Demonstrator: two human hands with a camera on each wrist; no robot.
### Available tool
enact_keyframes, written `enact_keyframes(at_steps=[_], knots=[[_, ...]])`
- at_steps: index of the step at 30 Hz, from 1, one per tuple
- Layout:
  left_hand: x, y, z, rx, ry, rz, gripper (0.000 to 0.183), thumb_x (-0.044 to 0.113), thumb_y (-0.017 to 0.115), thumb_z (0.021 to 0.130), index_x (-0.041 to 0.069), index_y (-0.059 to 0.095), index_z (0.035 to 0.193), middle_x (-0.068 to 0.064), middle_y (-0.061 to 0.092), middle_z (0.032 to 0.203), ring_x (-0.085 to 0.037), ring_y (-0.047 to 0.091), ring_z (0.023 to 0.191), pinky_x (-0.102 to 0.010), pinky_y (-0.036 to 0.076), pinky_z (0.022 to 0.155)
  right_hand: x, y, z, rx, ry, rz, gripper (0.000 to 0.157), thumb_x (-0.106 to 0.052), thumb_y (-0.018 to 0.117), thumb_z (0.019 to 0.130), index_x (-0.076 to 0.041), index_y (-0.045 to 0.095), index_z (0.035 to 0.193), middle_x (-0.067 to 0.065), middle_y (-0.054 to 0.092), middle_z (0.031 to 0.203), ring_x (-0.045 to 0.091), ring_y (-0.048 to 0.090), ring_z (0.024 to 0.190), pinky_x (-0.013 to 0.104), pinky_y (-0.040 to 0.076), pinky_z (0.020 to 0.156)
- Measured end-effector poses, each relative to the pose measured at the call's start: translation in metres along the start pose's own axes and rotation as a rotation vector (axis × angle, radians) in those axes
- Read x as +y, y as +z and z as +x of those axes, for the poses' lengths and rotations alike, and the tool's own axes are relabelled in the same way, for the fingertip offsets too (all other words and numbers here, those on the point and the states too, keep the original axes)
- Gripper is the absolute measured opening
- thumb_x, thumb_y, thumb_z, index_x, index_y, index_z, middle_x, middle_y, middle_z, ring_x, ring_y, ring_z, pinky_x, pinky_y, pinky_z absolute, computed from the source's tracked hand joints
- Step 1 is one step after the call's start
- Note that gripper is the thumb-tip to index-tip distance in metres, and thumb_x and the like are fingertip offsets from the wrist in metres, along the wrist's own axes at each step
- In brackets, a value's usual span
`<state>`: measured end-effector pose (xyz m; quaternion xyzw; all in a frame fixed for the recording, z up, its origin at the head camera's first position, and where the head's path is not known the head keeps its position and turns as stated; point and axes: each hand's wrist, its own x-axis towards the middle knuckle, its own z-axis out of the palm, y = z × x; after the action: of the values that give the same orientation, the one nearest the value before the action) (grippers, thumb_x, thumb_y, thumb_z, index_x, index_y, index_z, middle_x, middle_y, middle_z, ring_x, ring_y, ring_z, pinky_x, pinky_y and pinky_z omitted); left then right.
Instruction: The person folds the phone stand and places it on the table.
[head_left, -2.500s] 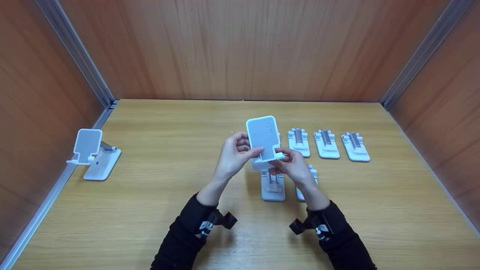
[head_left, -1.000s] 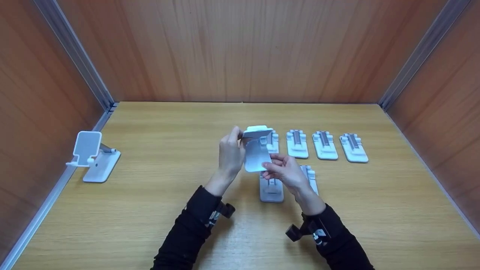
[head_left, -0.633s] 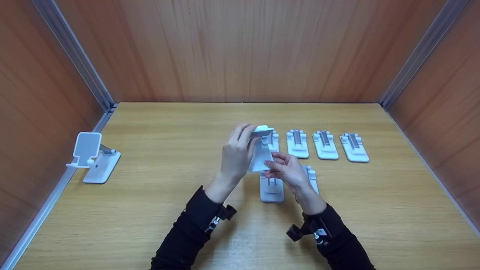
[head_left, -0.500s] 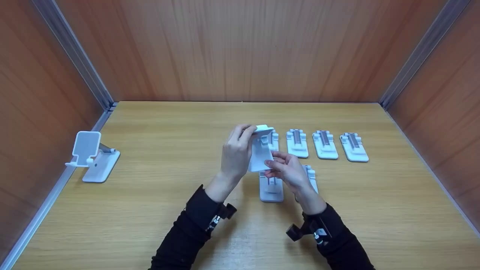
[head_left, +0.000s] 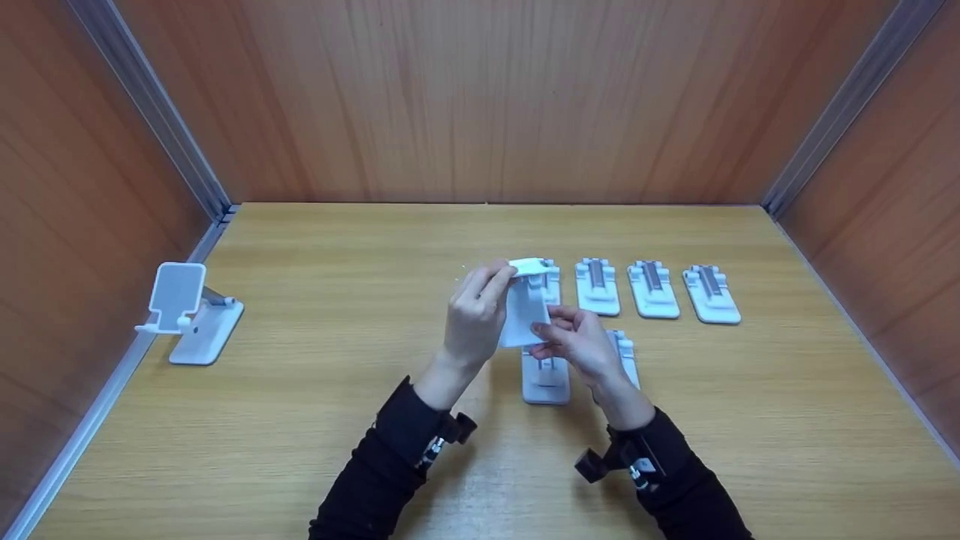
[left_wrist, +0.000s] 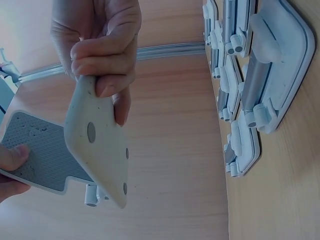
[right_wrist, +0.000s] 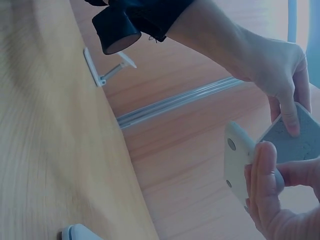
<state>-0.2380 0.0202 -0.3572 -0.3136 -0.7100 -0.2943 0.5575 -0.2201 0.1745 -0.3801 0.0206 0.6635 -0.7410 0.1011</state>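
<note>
A white folding phone stand point(head_left: 523, 319) is held above the table between both hands, its padded plate opened at an angle from its base. My left hand point(head_left: 476, 311) pinches the padded plate point(head_left: 529, 267) at its left side; in the right wrist view the left thumb presses the grey pad point(right_wrist: 300, 132). My right hand point(head_left: 581, 341) pinches the lower right edge of the base. In the left wrist view the right fingers grip the base point(left_wrist: 97, 135), whose underside has round grey feet. The stand's hinge arm is mostly hidden.
Several folded phone stands point(head_left: 652, 290) lie in a back row right of centre. Nearer lie one folded stand point(head_left: 546, 381) under the hands and another point(head_left: 624, 358) partly behind the right wrist. An unfolded stand point(head_left: 206, 330) stands at far left. Wooden panels point(head_left: 480, 97) enclose the table.
The padded plate faced the camera above the base; it has swung up to the stand's far end. My left hand moved up onto that plate, my right hand down to the base's edge.
</note>
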Motion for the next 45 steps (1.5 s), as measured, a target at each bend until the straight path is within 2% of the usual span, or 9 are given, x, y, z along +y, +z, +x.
enact_keyframes(at_steps=[12,15,18,23,30,37,39,42,45], knots=[[0.006,0.000,-0.007,0.023,0.039,-0.028,0.012,-0.008,0.065,0.073,-0.007,0.064,0.085,-0.016,0.061,0.082,-0.024,0.060,0.074,-0.021,0.050,0.073,0.003,-0.002,-0.001,0.048,0.038,-0.060,0.033,-0.001,0.057,0.083,0.007,0.050,0.115,0.020,0.063,0.088,0.022,0.063,0.060,0.030,0.054,0.059],[0.007,0.000,-0.009,0.036,0.054,-0.032,0.007,-0.004,0.059,0.081,-0.007,0.064,0.085,-0.016,0.061,0.083,-0.025,0.060,0.075,-0.022,0.050,0.074,0.004,-0.002,-0.001,0.034,0.016,-0.048,0.033,0.002,0.056,0.083,0.010,0.049,0.114,0.021,0.063,0.087,0.021,0.062,0.057,0.030,0.053,0.057],[0.008,0.000,-0.011,0.049,0.077,-0.028,0.016,0.000,0.050,0.088,-0.007,0.064,0.085,-0.017,0.062,0.084,-0.026,0.060,0.076,-0.024,0.049,0.076,0.005,-0.002,-0.002,0.015,-0.002,-0.039,0.034,0.003,0.056,0.082,0.012,0.048,0.114,0.023,0.063,0.088,0.021,0.062,0.057,0.029,0.053,0.056],[0.008,0.001,-0.017,0.061,0.133,-0.018,0.022,0.000,0.044,0.090,-0.008,0.065,0.085,-0.018,0.062,0.085,-0.029,0.061,0.077,-0.026,0.049,0.078,0.003,-0.004,-0.004,0.031,0.017,-0.047,0.035,-0.001,0.058,0.083,0.010,0.048,0.114,0.023,0.062,0.093,0.020,0.062,0.058,0.029,0.053,0.058],[0.011,0.001,-0.024,0.026,0.186,0.006,0.027,-0.003,0.039,0.091,-0.008,0.065,0.086,-0.021,0.062,0.086,-0.032,0.061,0.082,-0.029,0.047,0.082,0.000,-0.007,-0.004,0.010,0.033,0.001,0.034,-0.003,0.056,0.085,0.009,0.049,0.116,0.020,0.063,0.095,0.019,0.062,0.060,0.028,0.053,0.060],[0.012,-0.001,-0.034,-0.001,0.202,0.020,0.028,-0.003,0.039,0.091,-0.006,0.066,0.084,-0.021,0.063,0.087,-0.033,0.061,0.081,-0.029,0.048,0.079,0.000,-0.006,-0.005,-0.027,0.021,0.024,0.030,-0.001,0.051,0.087,0.011,0.049,0.114,0.018,0.064,0.090,0.017,0.062,0.059,0.027,0.053,0.059],[0.011,-0.002,-0.036,-0.010,0.187,0.003,0.023,-0.006,0.043,0.088,-0.006,0.066,0.084,-0.020,0.063,0.087,-0.032,0.061,0.081,-0.029,0.048,0.079,0.000,-0.006,-0.005,-0.052,0.017,0.025,0.030,-0.001,0.051,0.087,0.012,0.048,0.114,0.017,0.065,0.088,0.017,0.061,0.059,0.026,0.053,0.059],[0.007,-0.004,-0.035,-0.019,0.113,-0.045,0.015,-0.013,0.054,0.077,-0.005,0.065,0.084,-0.018,0.063,0.086,-0.030,0.061,0.081,-0.027,0.048,0.080,-0.002,-0.005,-0.006,-0.136,-0.006,0.015,0.034,-0.002,0.052,0.086,0.014,0.044,0.115,0.014,0.065,0.085,0.016,0.061,0.060,0.026,0.053,0.059],[0.004,-0.005,-0.034,-0.015,0.041,-0.101,0.022,-0.017,0.063,0.066,-0.005,0.065,0.083,-0.017,0.063,0.086,-0.027,0.061,0.080,-0.025,0.048,0.081,-0.005,-0.004,-0.008,-0.244,-0.019,-0.014,0.042,-0.006,0.055,0.086,0.014,0.038,0.119,0.016,0.063,0.086,0.017,0.062,0.065,0.028,0.053,0.063]])
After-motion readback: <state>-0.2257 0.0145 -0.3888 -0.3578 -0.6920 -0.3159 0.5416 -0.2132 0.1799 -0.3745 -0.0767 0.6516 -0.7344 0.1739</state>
